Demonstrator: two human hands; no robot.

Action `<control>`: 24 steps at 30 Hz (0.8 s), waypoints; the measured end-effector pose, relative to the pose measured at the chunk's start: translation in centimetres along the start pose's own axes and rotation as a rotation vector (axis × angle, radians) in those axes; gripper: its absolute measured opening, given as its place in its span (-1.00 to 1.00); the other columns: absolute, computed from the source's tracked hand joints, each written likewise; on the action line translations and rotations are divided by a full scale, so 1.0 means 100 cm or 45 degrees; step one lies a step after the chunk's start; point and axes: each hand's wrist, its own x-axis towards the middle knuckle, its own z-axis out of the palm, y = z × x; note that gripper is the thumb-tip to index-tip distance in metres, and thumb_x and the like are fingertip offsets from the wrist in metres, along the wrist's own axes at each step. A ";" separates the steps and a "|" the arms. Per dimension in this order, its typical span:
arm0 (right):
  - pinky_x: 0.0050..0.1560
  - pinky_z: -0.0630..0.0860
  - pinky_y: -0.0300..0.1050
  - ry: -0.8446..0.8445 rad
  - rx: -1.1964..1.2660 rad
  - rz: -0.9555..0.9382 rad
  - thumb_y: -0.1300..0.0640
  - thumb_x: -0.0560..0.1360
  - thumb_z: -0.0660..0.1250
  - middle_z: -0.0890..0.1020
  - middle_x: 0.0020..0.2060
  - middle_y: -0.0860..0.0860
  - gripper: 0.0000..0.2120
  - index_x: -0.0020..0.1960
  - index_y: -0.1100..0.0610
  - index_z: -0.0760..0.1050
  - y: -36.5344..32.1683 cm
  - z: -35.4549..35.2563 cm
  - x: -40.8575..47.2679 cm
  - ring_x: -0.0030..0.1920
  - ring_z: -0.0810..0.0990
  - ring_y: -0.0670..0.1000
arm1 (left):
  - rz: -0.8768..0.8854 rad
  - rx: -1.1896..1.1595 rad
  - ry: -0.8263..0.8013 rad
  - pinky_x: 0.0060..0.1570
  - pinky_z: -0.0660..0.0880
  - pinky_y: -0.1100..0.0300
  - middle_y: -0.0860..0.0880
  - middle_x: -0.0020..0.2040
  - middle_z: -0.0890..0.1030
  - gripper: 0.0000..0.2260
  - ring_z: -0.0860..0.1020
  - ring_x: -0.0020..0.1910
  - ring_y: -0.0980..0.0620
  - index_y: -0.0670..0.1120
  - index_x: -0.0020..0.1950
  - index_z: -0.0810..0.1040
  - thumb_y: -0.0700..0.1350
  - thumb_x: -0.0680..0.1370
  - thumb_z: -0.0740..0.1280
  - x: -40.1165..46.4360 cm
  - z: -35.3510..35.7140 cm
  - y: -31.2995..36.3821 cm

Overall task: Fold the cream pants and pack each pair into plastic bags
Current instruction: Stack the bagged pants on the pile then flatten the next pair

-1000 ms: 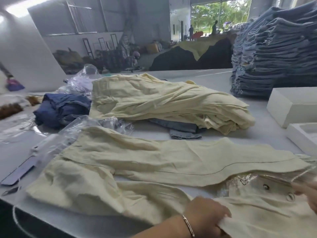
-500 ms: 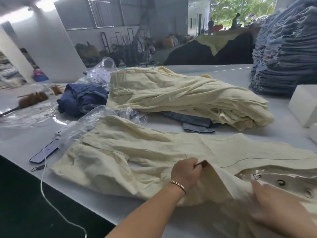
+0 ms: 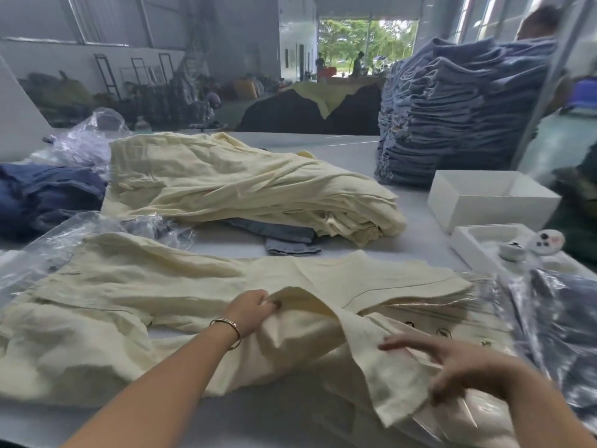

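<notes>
A pair of cream pants [image 3: 135,286] lies spread across the grey table [image 3: 420,227] in front of me. My left hand [image 3: 250,313], with a bracelet on the wrist, grips a fold of the cream fabric near the middle and holds it lifted. My right hand [image 3: 458,360] rests with spread fingers on the cream cloth at the lower right, over a clear plastic bag [image 3: 478,412] that holds packed cream pants. A heap of more cream pants [image 3: 232,182] lies farther back on the table.
Tall stack of blue jeans [image 3: 452,108] at back right. White open box [image 3: 491,198] and a white tray [image 3: 478,240] at right. Dark blue garments [image 3: 45,195] and loose clear bags [image 3: 87,140] at left. Bagged dark clothes [image 3: 555,318] at far right.
My left hand has carried the fabric fold up and to the right. My right hand has opened its fingers and slid lower right. The view has swung right.
</notes>
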 end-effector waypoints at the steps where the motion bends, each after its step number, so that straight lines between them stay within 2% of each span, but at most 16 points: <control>1: 0.13 0.45 -0.28 -0.089 -0.242 0.053 0.29 0.14 0.41 0.23 0.44 -0.28 -0.15 0.37 -0.20 0.40 0.004 0.007 0.004 0.43 0.30 -0.11 | -0.030 0.029 -0.019 -0.27 0.26 0.12 0.03 -0.36 0.45 -0.68 0.43 -0.25 -0.03 -0.02 -0.36 0.39 0.12 0.50 0.30 0.002 0.002 0.001; 2: 0.28 0.36 -0.24 -0.067 -0.529 0.092 0.29 0.21 0.38 0.11 0.48 -0.27 -0.13 0.42 -0.26 0.29 0.010 0.016 0.011 0.48 0.17 -0.11 | -0.051 0.051 -0.035 -0.28 0.26 0.12 0.04 -0.37 0.45 -0.68 0.43 -0.26 -0.03 -0.02 -0.37 0.40 0.16 0.46 0.28 0.004 0.003 0.001; 3: 0.40 0.22 -0.20 0.043 -0.761 0.092 0.26 0.29 0.35 0.05 0.50 -0.25 -0.16 0.44 -0.31 0.22 0.013 0.023 0.019 0.51 0.07 -0.12 | -0.069 0.068 -0.046 -0.29 0.25 0.13 0.04 -0.37 0.45 -0.68 0.44 -0.26 -0.03 -0.03 -0.37 0.40 0.16 0.45 0.28 0.006 0.004 0.001; 4: 0.46 0.12 -0.18 0.193 -0.862 0.048 0.24 0.36 0.32 0.06 0.51 -0.23 -0.22 0.43 -0.32 0.23 0.016 0.030 0.025 0.51 0.06 -0.12 | -0.084 0.086 -0.048 -0.31 0.25 0.13 0.05 -0.38 0.45 -0.67 0.45 -0.25 -0.04 -0.03 -0.37 0.40 0.13 0.49 0.31 0.008 0.006 0.000; 5: 0.46 0.11 -0.19 0.333 -0.859 -0.002 0.27 0.40 0.28 0.15 0.50 -0.20 -0.30 0.40 -0.30 0.32 0.020 0.034 0.030 0.50 0.12 -0.12 | -0.098 0.102 -0.047 -0.33 0.25 0.13 0.05 -0.38 0.45 -0.67 0.45 -0.24 -0.04 -0.04 -0.38 0.40 0.08 0.51 0.33 0.010 0.007 -0.001; 7: 0.35 0.27 -0.25 0.562 -0.549 -0.102 0.40 0.39 0.23 0.47 0.34 -0.15 -0.42 0.21 -0.15 0.57 0.026 0.033 0.033 0.38 0.38 -0.09 | -0.115 0.087 -0.072 -0.35 0.28 0.16 0.04 -0.37 0.47 -0.70 0.47 -0.26 -0.01 -0.04 -0.37 0.43 0.06 0.47 0.38 0.011 0.007 -0.003; 9: 0.03 0.44 -0.36 0.756 -0.152 -0.170 0.47 0.41 0.23 0.68 -0.04 -0.17 -0.54 -0.07 -0.06 0.67 0.023 0.026 0.028 0.07 0.60 -0.07 | -0.098 0.012 -0.178 -0.34 0.32 0.26 0.06 -0.34 0.51 -0.75 0.47 -0.31 0.09 -0.03 -0.32 0.51 0.12 0.32 0.44 0.009 0.002 -0.007; 11: -0.29 0.41 -0.46 1.005 0.221 -0.140 0.46 0.48 0.21 0.63 -0.34 -0.20 -0.57 -0.25 -0.02 0.61 0.013 0.014 0.015 -0.21 0.57 -0.08 | -0.049 0.015 -0.318 -0.35 0.32 0.32 0.10 -0.35 0.50 -0.76 0.45 -0.35 0.18 -0.01 -0.31 0.51 0.12 0.27 0.46 0.005 -0.009 -0.010; 12: -0.36 0.40 -0.42 1.091 0.352 -0.096 0.41 0.52 0.21 0.60 -0.41 -0.17 -0.64 -0.29 0.05 0.59 0.008 0.005 0.008 -0.29 0.53 -0.05 | -0.036 0.025 -0.369 -0.37 0.28 0.31 0.12 -0.39 0.46 -0.72 0.40 -0.39 0.19 -0.01 -0.36 0.47 0.13 0.29 0.47 0.004 -0.014 -0.010; 13: -0.36 0.43 -0.34 1.113 0.444 -0.048 0.32 0.55 0.24 0.60 -0.44 -0.09 -0.72 -0.28 0.14 0.58 0.002 -0.005 -0.001 -0.33 0.53 -0.01 | -0.046 0.012 -0.419 -0.39 0.24 0.28 0.12 -0.43 0.41 -0.66 0.36 -0.43 0.18 -0.02 -0.40 0.42 0.16 0.30 0.47 0.003 -0.020 -0.009; 15: -0.35 0.49 -0.22 0.953 0.614 0.018 0.17 0.55 0.31 0.65 -0.40 0.08 -0.76 -0.22 0.26 0.61 -0.014 -0.027 -0.027 -0.38 0.60 0.06 | -0.099 -0.055 -0.621 -0.38 0.27 0.27 0.11 -0.43 0.44 -0.65 0.38 -0.43 0.15 -0.02 -0.43 0.46 0.17 0.28 0.51 0.001 -0.032 -0.004; 17: -0.46 0.52 -0.23 0.758 0.709 0.019 0.08 0.41 0.40 0.67 -0.35 0.19 -0.73 -0.23 0.31 0.64 -0.027 -0.046 -0.057 -0.44 0.63 0.07 | -0.164 -0.204 -0.997 -0.34 0.41 0.29 0.07 -0.38 0.55 -0.75 0.50 -0.40 0.13 -0.04 -0.39 0.57 0.06 0.25 0.56 -0.002 -0.049 0.002; 19: -0.45 0.56 -0.16 0.771 0.779 -0.035 0.02 0.27 0.45 0.67 -0.28 0.25 -0.65 -0.19 0.33 0.64 -0.031 -0.071 -0.073 -0.40 0.64 0.11 | -0.190 -0.418 -1.219 -0.35 0.48 0.30 0.03 -0.36 0.60 -0.83 0.56 -0.38 0.12 -0.06 -0.35 0.61 -0.07 0.27 0.58 0.001 -0.074 0.004; 21: -0.35 0.57 -0.20 0.831 0.696 -0.014 0.03 0.34 0.47 0.69 -0.21 0.20 -0.69 -0.12 0.29 0.65 -0.027 -0.094 -0.064 -0.29 0.66 0.11 | -0.213 -0.508 -1.149 -0.28 0.52 0.27 -0.04 -0.28 0.64 -0.84 0.60 -0.31 0.07 -0.11 -0.26 0.65 -0.11 0.28 0.58 0.007 -0.090 0.007; 22: -0.26 0.55 -0.25 0.837 0.481 0.085 0.04 0.42 0.45 0.69 -0.17 0.13 -0.74 -0.08 0.25 0.65 -0.024 -0.101 -0.050 -0.21 0.65 0.09 | -0.194 -0.417 -0.984 -0.24 0.50 0.27 -0.04 -0.26 0.64 -0.83 0.59 -0.27 0.05 -0.10 -0.25 0.65 -0.08 0.28 0.58 0.013 -0.089 0.009; 24: -0.18 0.40 -0.24 0.887 -0.041 0.323 0.03 0.52 0.38 0.61 -0.15 0.06 -0.79 -0.11 0.19 0.60 -0.010 -0.101 -0.016 -0.12 0.55 0.03 | -0.077 0.068 -0.489 -0.22 0.42 0.29 0.04 -0.26 0.59 -0.84 0.53 -0.21 0.07 -0.02 -0.21 0.62 0.00 0.35 0.54 0.028 -0.073 0.011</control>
